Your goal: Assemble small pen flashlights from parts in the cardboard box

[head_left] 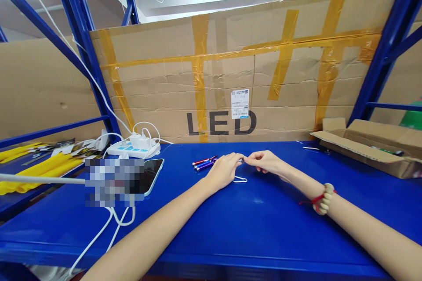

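Observation:
My left hand (224, 169) is closed low over the blue tabletop (263, 215), its fingertips at a small shiny metal piece (241, 160). What else lies under its palm is hidden. From the other side, the thumb and forefinger of my right hand (268, 162) pinch the same piece. A white loop of cord (240, 179) sticks out below my left fingers. Just left of that hand lie several slim metal pen-like tubes: a red tube (202, 161) and blue-purple tubes (205, 165) with silver ends, partly covered by the hand.
A phone (153, 176) lies on the left beside a blurred-out patch and white cables (121, 217). Behind it stands a white power strip (133, 147). An open cardboard box (365, 147) sits at the right. A large cardboard sheet (158, 96) closes the back; yellow packets (46, 169) lie far left.

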`<action>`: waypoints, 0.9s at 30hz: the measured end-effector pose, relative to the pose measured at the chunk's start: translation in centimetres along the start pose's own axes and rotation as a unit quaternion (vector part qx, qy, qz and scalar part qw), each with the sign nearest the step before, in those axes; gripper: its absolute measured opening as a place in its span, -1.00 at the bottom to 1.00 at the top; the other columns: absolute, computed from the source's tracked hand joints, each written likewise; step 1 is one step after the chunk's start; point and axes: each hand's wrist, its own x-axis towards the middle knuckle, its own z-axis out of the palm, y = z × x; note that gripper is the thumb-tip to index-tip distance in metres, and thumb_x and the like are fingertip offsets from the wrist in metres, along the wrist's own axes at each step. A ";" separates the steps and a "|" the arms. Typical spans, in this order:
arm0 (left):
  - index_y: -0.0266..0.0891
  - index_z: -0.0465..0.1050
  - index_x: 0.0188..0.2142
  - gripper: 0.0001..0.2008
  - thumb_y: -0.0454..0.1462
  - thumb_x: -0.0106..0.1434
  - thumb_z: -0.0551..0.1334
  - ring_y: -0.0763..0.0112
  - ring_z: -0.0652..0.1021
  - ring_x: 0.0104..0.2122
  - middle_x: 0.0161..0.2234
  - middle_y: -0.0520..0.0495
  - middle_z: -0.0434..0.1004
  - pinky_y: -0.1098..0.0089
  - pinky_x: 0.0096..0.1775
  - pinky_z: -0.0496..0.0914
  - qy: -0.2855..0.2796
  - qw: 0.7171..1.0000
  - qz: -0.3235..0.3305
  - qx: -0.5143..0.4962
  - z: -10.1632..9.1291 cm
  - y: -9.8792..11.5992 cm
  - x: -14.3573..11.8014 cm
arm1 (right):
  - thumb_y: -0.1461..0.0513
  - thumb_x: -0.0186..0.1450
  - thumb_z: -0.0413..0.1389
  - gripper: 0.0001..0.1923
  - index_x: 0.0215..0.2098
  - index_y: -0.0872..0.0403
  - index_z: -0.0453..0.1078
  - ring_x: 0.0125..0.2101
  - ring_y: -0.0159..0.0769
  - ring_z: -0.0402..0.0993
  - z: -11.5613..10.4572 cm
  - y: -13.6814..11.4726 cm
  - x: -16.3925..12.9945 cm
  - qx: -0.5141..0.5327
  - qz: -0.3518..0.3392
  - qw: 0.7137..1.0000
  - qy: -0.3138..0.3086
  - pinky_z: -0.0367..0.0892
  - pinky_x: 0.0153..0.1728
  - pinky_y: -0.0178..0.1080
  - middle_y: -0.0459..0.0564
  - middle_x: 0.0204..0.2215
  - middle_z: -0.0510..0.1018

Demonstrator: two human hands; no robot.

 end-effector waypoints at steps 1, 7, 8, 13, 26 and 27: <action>-0.27 0.27 -0.12 -0.80 -0.40 0.31 -0.03 0.36 0.45 -0.18 -0.18 -0.09 0.44 0.36 -0.13 0.33 0.002 1.000 -0.001 -0.004 0.0 0.0 0.0 | -0.09 -0.21 0.27 -0.50 -0.55 0.15 0.35 -0.65 -0.55 0.09 0.0 0.1 0.1 0.000 -0.003 1.000 0.001 -0.03 -0.66 -0.44 -0.17 -0.73 0.22; -0.26 0.26 -0.11 -0.80 -0.39 0.31 -0.03 0.36 0.45 -0.19 -0.19 -0.10 0.43 0.37 -0.14 0.34 0.005 1.000 -0.013 -0.018 0.1 -0.1 -0.1 | -0.11 -0.20 0.26 -0.49 -0.59 0.15 0.32 -0.67 -0.55 0.08 0.1 0.2 0.0 -0.005 -0.018 1.000 0.001 -0.05 -0.68 -0.44 -0.17 -0.75 0.21; -0.26 0.26 -0.11 -0.79 -0.38 0.31 -0.04 0.36 0.45 -0.19 -0.19 -0.10 0.43 0.37 -0.14 0.34 0.005 1.000 -0.013 -0.020 0.1 -0.1 -0.1 | -0.12 -0.19 0.25 -0.49 -0.60 0.15 0.31 -0.67 -0.55 0.08 0.1 0.2 0.0 -0.006 -0.020 1.000 0.000 -0.04 -0.68 -0.44 -0.17 -0.75 0.21; -0.24 0.26 -0.09 -0.78 -0.36 0.32 -0.05 0.36 0.45 -0.17 -0.16 -0.10 0.42 0.36 -0.13 0.35 0.003 0.999 -0.022 -0.031 0.1 -0.1 -0.1 | -0.14 -0.18 0.24 -0.48 -0.59 0.14 0.32 -0.66 -0.55 0.10 0.1 0.2 0.1 -0.014 -0.019 1.000 0.000 -0.03 -0.69 -0.45 -0.17 -0.74 0.21; -0.24 0.26 -0.08 -0.77 -0.35 0.33 -0.06 0.37 0.45 -0.14 -0.13 -0.09 0.42 0.36 -0.09 0.34 -0.002 0.999 -0.026 -0.033 0.0 0.0 -0.1 | -0.13 -0.16 0.24 -0.49 -0.58 0.14 0.31 -0.66 -0.56 0.08 0.0 0.2 0.0 -0.026 -0.011 1.000 0.002 -0.04 -0.68 -0.45 -0.17 -0.74 0.23; -0.23 0.26 -0.08 -0.77 -0.35 0.33 -0.06 0.37 0.45 -0.14 -0.14 -0.09 0.43 0.36 -0.10 0.35 -0.001 0.999 -0.026 -0.032 0.0 0.0 -0.1 | -0.13 -0.15 0.23 -0.49 -0.58 0.14 0.31 -0.66 -0.56 0.08 0.0 0.1 0.0 -0.027 -0.010 1.000 0.002 -0.03 -0.68 -0.45 -0.17 -0.74 0.23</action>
